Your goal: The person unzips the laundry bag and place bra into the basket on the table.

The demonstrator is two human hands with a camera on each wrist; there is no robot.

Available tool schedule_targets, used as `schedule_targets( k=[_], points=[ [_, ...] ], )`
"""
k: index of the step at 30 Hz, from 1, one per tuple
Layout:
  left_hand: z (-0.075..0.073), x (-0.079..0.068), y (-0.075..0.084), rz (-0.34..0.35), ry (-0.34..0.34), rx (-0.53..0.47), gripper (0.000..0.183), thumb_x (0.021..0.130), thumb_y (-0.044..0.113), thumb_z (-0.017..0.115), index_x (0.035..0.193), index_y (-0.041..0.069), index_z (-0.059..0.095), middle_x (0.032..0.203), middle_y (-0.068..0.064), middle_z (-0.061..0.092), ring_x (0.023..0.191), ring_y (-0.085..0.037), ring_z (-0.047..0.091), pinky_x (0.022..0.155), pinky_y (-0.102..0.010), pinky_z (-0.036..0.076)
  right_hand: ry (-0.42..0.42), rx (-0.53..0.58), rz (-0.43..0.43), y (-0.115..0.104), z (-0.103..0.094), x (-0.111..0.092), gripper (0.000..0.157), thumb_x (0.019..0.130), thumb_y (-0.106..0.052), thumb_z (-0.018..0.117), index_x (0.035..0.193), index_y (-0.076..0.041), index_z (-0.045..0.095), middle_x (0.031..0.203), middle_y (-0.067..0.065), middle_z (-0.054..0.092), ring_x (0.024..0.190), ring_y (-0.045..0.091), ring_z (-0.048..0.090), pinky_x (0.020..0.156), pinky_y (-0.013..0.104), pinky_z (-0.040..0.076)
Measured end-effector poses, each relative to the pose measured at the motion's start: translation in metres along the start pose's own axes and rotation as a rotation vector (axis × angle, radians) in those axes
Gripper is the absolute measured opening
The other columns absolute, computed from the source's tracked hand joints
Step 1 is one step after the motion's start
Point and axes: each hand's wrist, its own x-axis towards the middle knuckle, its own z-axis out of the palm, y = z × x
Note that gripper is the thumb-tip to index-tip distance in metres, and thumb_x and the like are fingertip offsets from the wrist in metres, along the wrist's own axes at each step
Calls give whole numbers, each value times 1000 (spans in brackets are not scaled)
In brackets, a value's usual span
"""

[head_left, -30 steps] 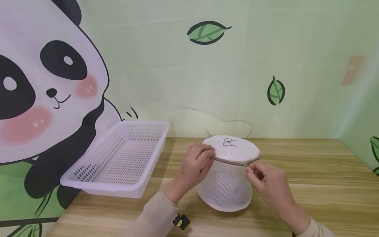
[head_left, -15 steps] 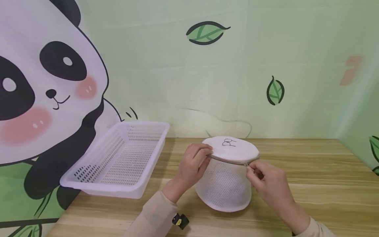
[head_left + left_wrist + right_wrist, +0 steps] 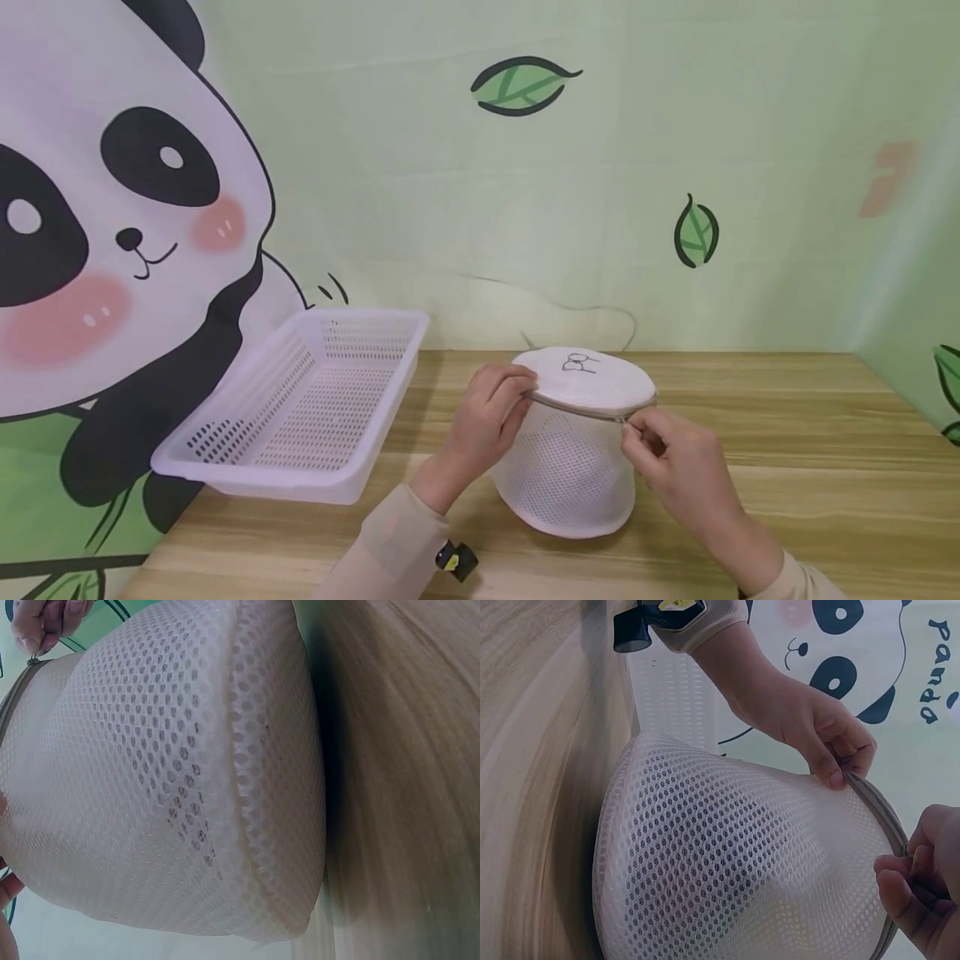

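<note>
A white mesh laundry bag stands on the wooden table, its round lid on top bearing a small dark line drawing. A zipper runs round the rim beneath the lid. On the left side of that rim, my left hand pinches the edge between thumb and fingers. At the front right, my right hand pinches the zipper pull, which shows at the fingertips in the left wrist view. Through the mesh, dark patches and a pale bulge show inside the bag, their kind unclear.
A white plastic basket with slotted walls stands left of the bag. Behind the table hangs a pale green backdrop with a panda and leaves. A black strapped device sits at my left sleeve.
The bag has shifted slightly left, and my left hand has moved a little left with its rim. My right hand keeps its hold on the zipper pull in nearly the same spot.
</note>
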Motion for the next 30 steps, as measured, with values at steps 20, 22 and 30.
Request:
schedule_targets(
  k=[20, 22, 30],
  points=[
    [-3, -4, -5, -73, -28, 1, 14, 85, 1, 64, 99, 3, 61, 104, -10, 64, 98, -24, 60, 86, -31, 52, -48, 57, 85, -3, -5, 1, 20, 78, 7, 63, 68, -10, 61, 54, -9, 52, 45, -13, 42, 40, 10, 40],
    [-2, -4, -6, -71, -23, -1, 14, 85, 1, 64, 99, 3, 60, 104, -10, 64, 97, -24, 60, 86, -31, 52, -47, 61, 86, -3, -4, 1, 20, 78, 7, 63, 68, -11, 61, 54, -10, 52, 45, -13, 42, 40, 10, 40],
    [-3, -4, -7, -86, -38, 6, 19, 83, 2, 66, 101, 3, 60, 105, -10, 64, 98, -24, 61, 87, -32, 52, -39, 97, 71, -2, -3, 1, 24, 78, 7, 63, 67, -14, 58, 53, -12, 50, 45, -11, 41, 39, 10, 38]
  ],
)
